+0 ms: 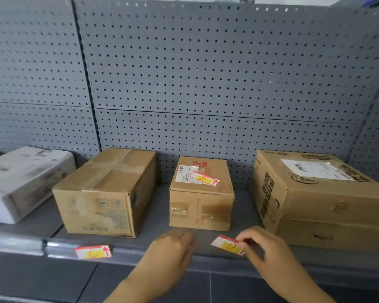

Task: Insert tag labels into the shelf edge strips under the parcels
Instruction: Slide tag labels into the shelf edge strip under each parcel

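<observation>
One red-and-yellow paper tag label (pixel 93 251) already sits in the clear plastic shelf edge strip (pixel 59 248) at near left. Right hand (pixel 265 248) pinches a second tag (pixel 227 244) below the small middle cardboard parcel (pixel 200 200), not yet inserted; left hand (pixel 173 248) hovers loosely curled, empty.

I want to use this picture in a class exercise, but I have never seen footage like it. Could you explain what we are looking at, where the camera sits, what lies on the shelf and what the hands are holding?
There is no machine here: a person works with two bare hands, and the single picture comes from a wide-angle camera worn on the head, looking forward and down. Ahead is a grey shelf with a pegboard back wall. On it stand a white wrapped parcel, a large cardboard box, a small box with a red and yellow tag lying on top, and another large box. One tag label already sits in the clear edge strip under the first large box. The right hand pinches a second tag label in its grip, near the shelf edge below the small box. The left hand hovers beside it, blurred, apparently holding nothing.
</observation>
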A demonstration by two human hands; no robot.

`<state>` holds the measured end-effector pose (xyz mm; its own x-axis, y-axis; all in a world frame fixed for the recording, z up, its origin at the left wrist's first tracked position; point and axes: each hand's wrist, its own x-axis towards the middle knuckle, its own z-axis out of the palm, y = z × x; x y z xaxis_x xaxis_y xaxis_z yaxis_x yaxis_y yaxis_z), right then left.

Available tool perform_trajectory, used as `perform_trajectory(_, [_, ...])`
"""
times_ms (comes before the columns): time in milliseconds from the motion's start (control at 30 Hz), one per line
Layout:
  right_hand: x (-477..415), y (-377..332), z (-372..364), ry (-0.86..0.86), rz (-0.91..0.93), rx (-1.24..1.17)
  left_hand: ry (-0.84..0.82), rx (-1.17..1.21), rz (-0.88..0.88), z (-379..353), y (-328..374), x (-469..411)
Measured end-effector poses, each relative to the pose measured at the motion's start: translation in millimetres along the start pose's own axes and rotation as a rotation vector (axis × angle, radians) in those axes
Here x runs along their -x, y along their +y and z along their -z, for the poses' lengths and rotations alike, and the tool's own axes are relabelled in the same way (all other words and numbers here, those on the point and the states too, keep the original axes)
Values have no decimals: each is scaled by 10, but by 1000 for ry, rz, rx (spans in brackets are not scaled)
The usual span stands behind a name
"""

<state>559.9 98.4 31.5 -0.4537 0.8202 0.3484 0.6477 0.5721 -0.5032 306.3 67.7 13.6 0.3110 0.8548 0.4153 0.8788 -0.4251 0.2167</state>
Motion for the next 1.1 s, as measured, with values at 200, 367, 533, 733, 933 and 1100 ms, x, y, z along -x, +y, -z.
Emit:
perform_trajectory(200, [-201, -38, -331, -98, 18, -32, -63, 18, 84, -240, -271, 267])
perform_trajectory(367, [-279, -22, -543, -115, -47, -36, -81, 3, 65, -351, -329, 306])
perform_trajectory(533, [-333, -39, -600, -72, -75, -46, -60, 44, -4, -431, -401, 287])
perform_trajectory(733, [-304, -99, -755, -75, -73, -34, -79, 38, -44, -523, -448, 355])
perform_trajectory(933, [-307, -116, -867, -112, -39, 118, -68, 3, -70, -548, -469, 334])
perform_trajectory(1100, [-327, -158, -872, -103, 6, 185, -56, -87, -98, -499, -438, 356])
